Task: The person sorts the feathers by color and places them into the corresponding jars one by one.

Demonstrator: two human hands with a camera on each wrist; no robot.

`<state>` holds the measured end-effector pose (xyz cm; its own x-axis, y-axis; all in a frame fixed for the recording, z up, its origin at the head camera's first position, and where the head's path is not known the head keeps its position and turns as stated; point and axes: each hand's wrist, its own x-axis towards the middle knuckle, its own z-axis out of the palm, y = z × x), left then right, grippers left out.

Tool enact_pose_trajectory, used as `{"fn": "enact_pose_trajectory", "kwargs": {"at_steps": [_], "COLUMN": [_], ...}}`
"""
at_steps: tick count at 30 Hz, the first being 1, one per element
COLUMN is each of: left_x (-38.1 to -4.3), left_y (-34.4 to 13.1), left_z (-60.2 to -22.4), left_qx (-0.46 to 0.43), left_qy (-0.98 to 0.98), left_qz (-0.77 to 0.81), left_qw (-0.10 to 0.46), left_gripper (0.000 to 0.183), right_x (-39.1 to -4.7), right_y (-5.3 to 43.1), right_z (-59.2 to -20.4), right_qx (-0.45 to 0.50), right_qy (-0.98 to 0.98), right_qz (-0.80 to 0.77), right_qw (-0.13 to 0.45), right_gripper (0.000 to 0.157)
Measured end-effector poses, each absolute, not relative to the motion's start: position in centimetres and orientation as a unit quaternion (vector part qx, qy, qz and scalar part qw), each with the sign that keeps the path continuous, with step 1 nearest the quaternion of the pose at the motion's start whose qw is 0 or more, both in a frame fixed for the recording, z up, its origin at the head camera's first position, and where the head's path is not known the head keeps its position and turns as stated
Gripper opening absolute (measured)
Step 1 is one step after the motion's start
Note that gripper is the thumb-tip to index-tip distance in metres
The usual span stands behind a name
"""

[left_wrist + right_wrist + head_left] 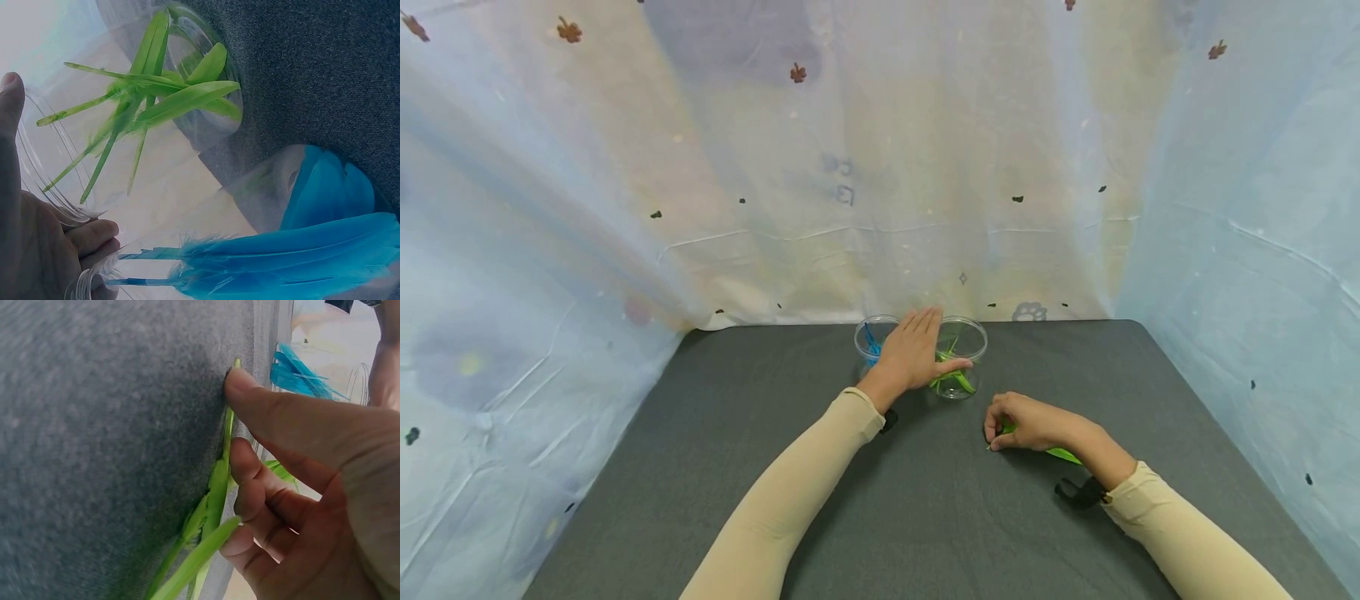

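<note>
Two clear jars stand side by side near the table's back edge. The left jar (857, 340) holds blue feathers (294, 250), the right jar (986, 337) green feathers (194, 100). My left hand (912, 354) lies across the jars at their rims, fingers straight and thumb spread over the front of the right one. Nearer to me and to the right, my right hand (1030, 421) pinches a green feather (215, 487) by its quill, low over the tabletop. More green vane shows beneath that palm, partly hidden by the hand.
A dark grey cloth covers the table (737, 467). Behind it and along both sides hangs a pale patterned curtain (910, 167), its back panel close behind the jars. Dark straps (1081, 493) go round the wrists.
</note>
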<state>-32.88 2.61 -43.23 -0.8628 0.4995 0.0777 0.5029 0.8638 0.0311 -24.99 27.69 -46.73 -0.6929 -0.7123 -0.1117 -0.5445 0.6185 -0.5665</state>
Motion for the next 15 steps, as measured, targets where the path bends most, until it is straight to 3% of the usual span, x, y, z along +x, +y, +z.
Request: {"fn": "enact_pose_trajectory", "kwargs": {"at_steps": [15], "left_x": [-32.83], "left_y": [2.58], "left_z": [-43.12], "left_qx": [-0.257], "left_qy": [-0.966], "left_qz": [-0.032], "left_qw": [0.017], "left_gripper": [0.114], "right_x": [-24.43], "right_y": [27.58], "right_z": [-46.55], "right_qx": [-0.350], "right_qy": [0.885], "right_qz": [-0.264], "right_qw": [0.160], "right_gripper": [0.010]}}
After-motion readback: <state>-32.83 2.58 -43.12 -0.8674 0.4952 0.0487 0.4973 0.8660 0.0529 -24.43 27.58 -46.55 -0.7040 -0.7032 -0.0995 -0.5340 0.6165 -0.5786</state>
